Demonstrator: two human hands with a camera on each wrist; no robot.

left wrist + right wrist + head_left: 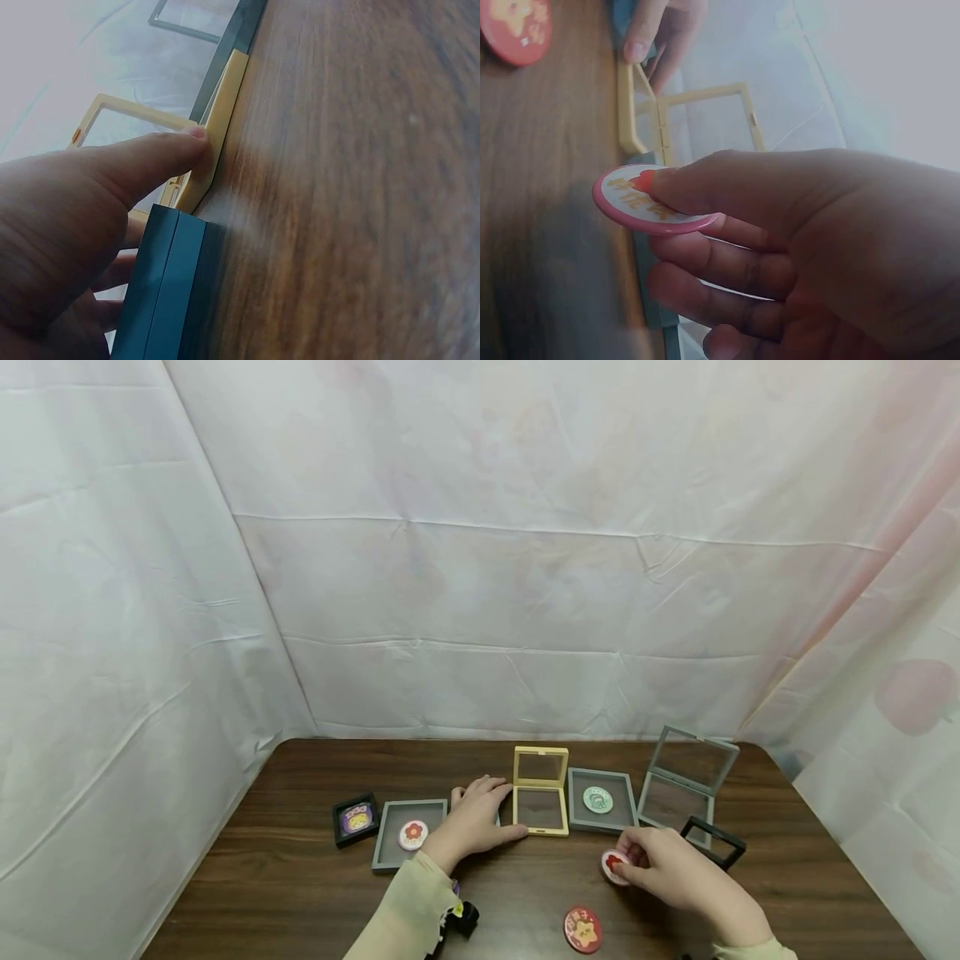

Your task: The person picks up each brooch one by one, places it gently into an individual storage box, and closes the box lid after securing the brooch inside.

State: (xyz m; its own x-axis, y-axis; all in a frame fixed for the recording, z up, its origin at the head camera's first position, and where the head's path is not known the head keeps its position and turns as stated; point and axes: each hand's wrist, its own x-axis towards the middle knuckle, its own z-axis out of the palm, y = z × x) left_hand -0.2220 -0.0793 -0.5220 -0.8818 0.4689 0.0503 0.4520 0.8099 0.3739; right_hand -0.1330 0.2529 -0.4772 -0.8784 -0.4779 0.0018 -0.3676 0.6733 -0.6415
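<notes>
Pinched between the thumb and fingers of my right hand (667, 864) is a round button badge (634, 199) with a pink rim, white face, red flower and yellow lettering. It hangs tilted above the table. My left hand (476, 818) holds the left side of a small yellow display frame (564, 810), its thumb at the front corner and fingers toward the hinge. That frame lies with its lid raised, and no badge shows inside. Partly under the left hand is a closed teal-grey frame (169, 292).
A closed grey frame with a green badge (597, 799) stands right of the yellow one. Beyond are an opened grey frame (675, 802) and a black frame (712, 843). At left, grey (386, 860) and black (339, 839) frames hold badges. A red star badge (582, 930) lies in front.
</notes>
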